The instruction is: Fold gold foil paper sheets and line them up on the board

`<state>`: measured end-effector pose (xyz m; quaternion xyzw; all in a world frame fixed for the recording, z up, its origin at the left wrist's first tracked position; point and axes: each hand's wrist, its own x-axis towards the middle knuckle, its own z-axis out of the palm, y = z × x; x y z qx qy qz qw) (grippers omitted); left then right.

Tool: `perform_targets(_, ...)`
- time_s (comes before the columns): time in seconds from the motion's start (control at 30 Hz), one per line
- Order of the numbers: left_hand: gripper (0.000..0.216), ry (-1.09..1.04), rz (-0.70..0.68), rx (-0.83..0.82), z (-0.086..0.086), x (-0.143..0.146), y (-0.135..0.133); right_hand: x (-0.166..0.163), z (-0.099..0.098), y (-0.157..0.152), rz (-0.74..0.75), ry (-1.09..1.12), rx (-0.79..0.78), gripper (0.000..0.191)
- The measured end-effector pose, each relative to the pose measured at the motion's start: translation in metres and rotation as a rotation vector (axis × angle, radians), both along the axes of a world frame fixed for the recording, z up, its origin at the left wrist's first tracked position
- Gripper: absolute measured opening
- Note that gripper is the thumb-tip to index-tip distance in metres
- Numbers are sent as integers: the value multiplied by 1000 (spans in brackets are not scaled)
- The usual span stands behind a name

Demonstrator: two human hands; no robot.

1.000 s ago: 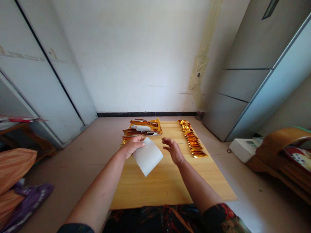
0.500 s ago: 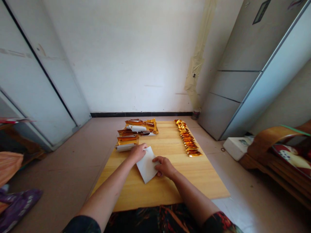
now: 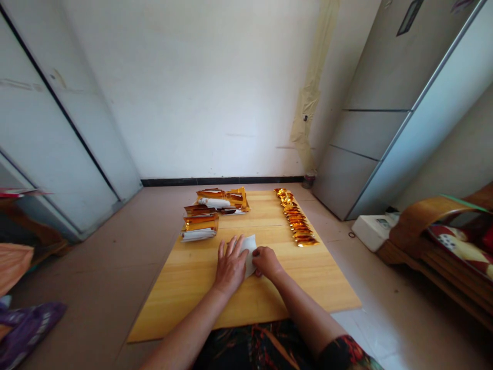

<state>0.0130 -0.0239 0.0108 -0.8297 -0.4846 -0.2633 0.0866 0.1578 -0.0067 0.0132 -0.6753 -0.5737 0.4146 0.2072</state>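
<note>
A pale grey-white sheet of paper lies on the wooden tabletop, partly hidden under my hands. My left hand rests flat across its left part, with the fingers stretched out and a little apart. At the right edge of the sheet, my right hand pinches the paper between thumb and fingers. Beyond my left hand, stacks of gold-and-white paper sheets sit at the table's left side. Along the right side runs a row of folded shiny gold paper pieces, overlapping one another.
A grey refrigerator stands beyond the table on the right, near a white box and a wooden bench. A white wall is behind the table. A purple bag lies on the floor at left.
My left hand has left the sheet's upper left corner and now lies flat on it. The sheet has shifted right and less of it shows. My right hand still grips its right edge.
</note>
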Motion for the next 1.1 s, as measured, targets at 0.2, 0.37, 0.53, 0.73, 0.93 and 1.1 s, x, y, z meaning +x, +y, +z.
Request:
perform_targets(0.2,31,-29,31,-26,-8,0,-1,0,3,-1,-36,49,0,32)
perform_targets(0.37,30,-95,20,-149,-11,-5,4,1,4,-3,-77,111,-11,30)
perform_targets(0.53,37,-130,-135,-347,-14,-12,7,8,7,-5,-123,168,-40,28)
perform_targets(0.73,70,-77,-209,-386,-12,-13,2,19,13,-9,-123,249,-134,27)
perform_targets(0.93,37,-159,-167,-388,-10,-13,3,50,9,-17,160,435,-143,56)
perform_targets(1.1,34,-235,-176,-441,-6,-16,7,61,8,-16,241,148,247,57)
